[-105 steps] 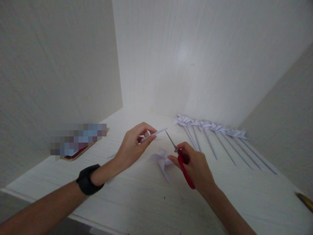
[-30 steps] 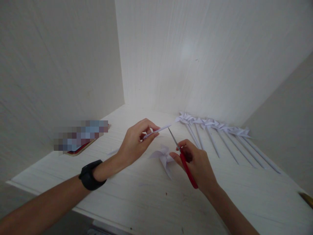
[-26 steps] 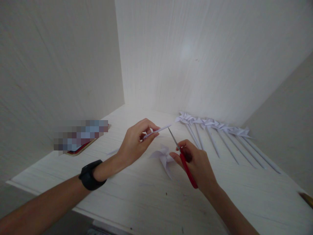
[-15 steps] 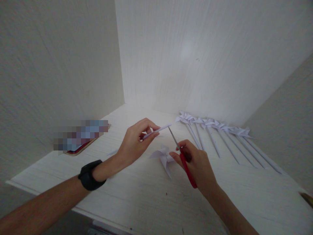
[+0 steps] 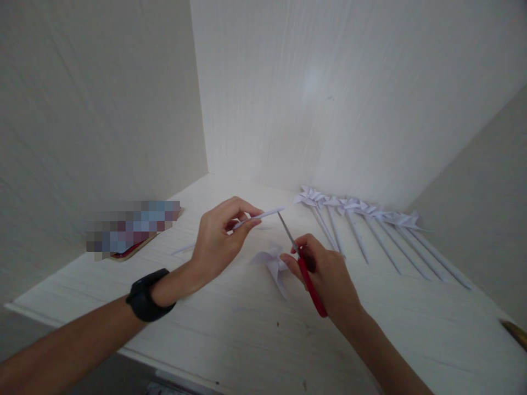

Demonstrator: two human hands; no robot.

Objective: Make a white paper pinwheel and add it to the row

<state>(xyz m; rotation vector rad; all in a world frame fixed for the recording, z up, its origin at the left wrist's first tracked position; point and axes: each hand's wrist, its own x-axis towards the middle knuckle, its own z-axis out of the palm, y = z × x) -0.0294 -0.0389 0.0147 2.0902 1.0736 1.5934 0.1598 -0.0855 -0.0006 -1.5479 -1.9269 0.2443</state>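
My left hand (image 5: 224,230), with a black watch on its wrist, pinches a thin rolled white paper stick (image 5: 269,213) whose tip points right. My right hand (image 5: 325,269) grips red-handled scissors (image 5: 310,285) with the blades together, as far as I can see. Their tip is at or just under the free end of the stick; contact is hard to make out. Below, a white paper pinwheel (image 5: 272,264) lies on the surface, partly covered by my right fingers. Another white paper stick (image 5: 181,250) lies partly behind my left hand.
Several paper pinwheels on sticks (image 5: 366,211) lie in a row along the back right wall. At the left, a blurred-out object (image 5: 135,233) with a red and tan edge rests near the side wall. The white board's front edge (image 5: 152,362) crosses the lower left.
The view has shifted slightly. My left hand and the paper stick have moved a little left, and the scissors have followed, their tip staying by the stick's end.
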